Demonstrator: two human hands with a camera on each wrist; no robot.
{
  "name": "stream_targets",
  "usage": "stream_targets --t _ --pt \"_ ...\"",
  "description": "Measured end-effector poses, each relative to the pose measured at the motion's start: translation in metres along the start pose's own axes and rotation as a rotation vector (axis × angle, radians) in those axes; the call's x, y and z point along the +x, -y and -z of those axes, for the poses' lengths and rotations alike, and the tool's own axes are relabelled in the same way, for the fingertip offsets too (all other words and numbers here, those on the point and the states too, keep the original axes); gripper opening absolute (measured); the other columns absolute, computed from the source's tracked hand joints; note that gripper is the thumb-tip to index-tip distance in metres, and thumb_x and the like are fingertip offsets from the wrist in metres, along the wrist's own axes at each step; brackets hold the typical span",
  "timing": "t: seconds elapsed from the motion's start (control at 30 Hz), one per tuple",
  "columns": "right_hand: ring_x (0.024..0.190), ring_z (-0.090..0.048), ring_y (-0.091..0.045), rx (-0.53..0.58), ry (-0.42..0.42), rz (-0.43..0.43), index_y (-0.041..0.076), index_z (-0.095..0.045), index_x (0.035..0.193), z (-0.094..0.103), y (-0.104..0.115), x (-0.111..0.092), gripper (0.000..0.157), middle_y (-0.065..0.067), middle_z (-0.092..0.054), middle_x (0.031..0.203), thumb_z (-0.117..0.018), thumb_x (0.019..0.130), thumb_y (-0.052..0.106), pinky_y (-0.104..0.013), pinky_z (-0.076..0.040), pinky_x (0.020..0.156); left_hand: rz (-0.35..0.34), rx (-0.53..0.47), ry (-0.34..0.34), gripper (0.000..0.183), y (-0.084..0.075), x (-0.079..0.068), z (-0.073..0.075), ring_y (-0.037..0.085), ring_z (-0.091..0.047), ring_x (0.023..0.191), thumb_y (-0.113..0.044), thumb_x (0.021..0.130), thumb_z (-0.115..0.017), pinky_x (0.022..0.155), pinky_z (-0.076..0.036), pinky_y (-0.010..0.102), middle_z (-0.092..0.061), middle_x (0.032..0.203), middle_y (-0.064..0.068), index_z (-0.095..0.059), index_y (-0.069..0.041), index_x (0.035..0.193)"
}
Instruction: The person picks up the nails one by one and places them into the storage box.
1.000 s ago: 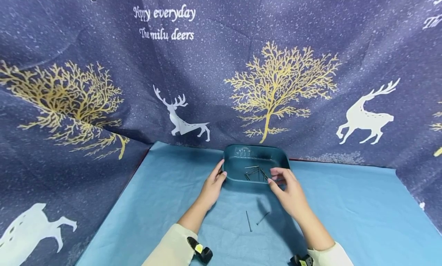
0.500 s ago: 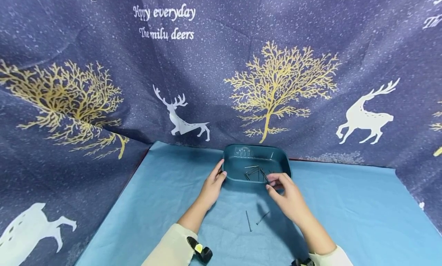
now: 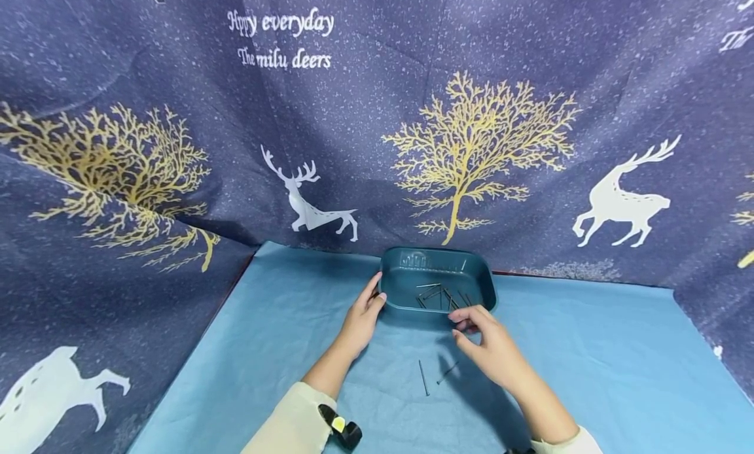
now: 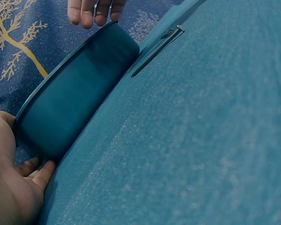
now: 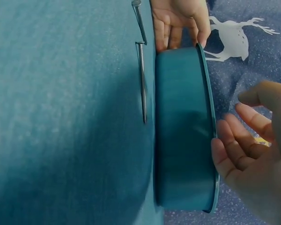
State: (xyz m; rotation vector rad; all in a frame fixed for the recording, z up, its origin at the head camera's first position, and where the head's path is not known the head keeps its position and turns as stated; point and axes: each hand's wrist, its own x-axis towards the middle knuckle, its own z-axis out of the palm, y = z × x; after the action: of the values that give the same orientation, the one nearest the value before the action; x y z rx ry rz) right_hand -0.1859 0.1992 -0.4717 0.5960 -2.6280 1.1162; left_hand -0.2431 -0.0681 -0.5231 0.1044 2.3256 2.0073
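A dark teal rectangular box (image 3: 436, 262) lies at the far edge of the cloth, with several nails (image 3: 432, 294) inside. My left hand (image 3: 361, 320) holds its left end, thumb by the front corner and fingers along the side. Over the front right rim hovers my right hand (image 3: 493, 349), fingers loosely bent; in the right wrist view nothing shows between its fingers (image 5: 243, 136), and the little finger is near or touching the rim. In front of the box, one long nail (image 3: 424, 378) and another nail (image 3: 448, 373) lie on the cloth.
A light blue cloth (image 3: 589, 356) covers the table. Directly behind the box hangs a dark blue curtain (image 3: 365, 114) printed with white deer and yellow trees. A black strap device (image 3: 341, 428) sits on the left cuff.
My right hand has drawn back from inside the box to its front rim, and its thumb and fingers have parted. More nails show at the box's right side. The left hand stays put.
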Motion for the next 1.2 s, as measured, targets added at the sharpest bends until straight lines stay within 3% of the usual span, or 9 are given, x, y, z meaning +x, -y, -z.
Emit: stream_targets --t 0.47,0.83,1.03,1.2 --pt "0.092 -0.065 -0.011 -0.031 0.143 0.003 0.009 -0.068 0.113 -0.002 0.007 -0.004 0.025 -0.003 -0.067 0.105 -0.073 0.088 0.003 -0.036 -0.059 0.086 -0.002 -0.023 0.008 0.064 0.0 0.0 0.0 0.028 -0.033 0.153 -0.056 0.103 -0.049 0.123 -0.034 0.05 -0.026 0.168 0.005 -0.029 -0.035 0.16" --pt "0.093 -0.062 -0.01 -0.091 0.242 0.044 0.015 -0.069 0.105 -0.002 0.009 -0.008 0.021 0.009 -0.063 0.104 -0.073 0.087 0.004 -0.029 -0.057 0.084 0.0 -0.013 0.003 0.064 0.001 -0.001 0.001 0.028 -0.032 0.153 -0.056 0.103 -0.049 0.123 -0.035 0.05 -0.026 0.168 0.005 -0.029 -0.035 0.16" --pt "0.093 -0.058 -0.009 -0.107 0.353 0.031 0.016 -0.068 0.101 0.0 0.011 -0.008 0.019 0.007 -0.061 0.1 -0.07 0.087 0.003 -0.029 -0.055 0.084 0.0 -0.022 0.004 0.064 0.0 -0.001 0.0 0.027 -0.032 0.153 -0.055 0.103 -0.049 0.123 -0.034 0.05 -0.025 0.168 0.004 -0.029 -0.035 0.16" --pt "0.087 -0.054 -0.009 -0.124 0.394 0.029 0.015 -0.067 0.098 -0.001 0.01 -0.008 0.02 0.006 -0.058 0.093 -0.071 0.083 0.002 -0.026 -0.051 0.076 0.002 -0.018 0.006 0.064 0.0 -0.001 0.0 0.028 -0.031 0.153 -0.057 0.103 -0.049 0.123 -0.034 0.051 -0.025 0.168 0.004 -0.029 -0.036 0.16"
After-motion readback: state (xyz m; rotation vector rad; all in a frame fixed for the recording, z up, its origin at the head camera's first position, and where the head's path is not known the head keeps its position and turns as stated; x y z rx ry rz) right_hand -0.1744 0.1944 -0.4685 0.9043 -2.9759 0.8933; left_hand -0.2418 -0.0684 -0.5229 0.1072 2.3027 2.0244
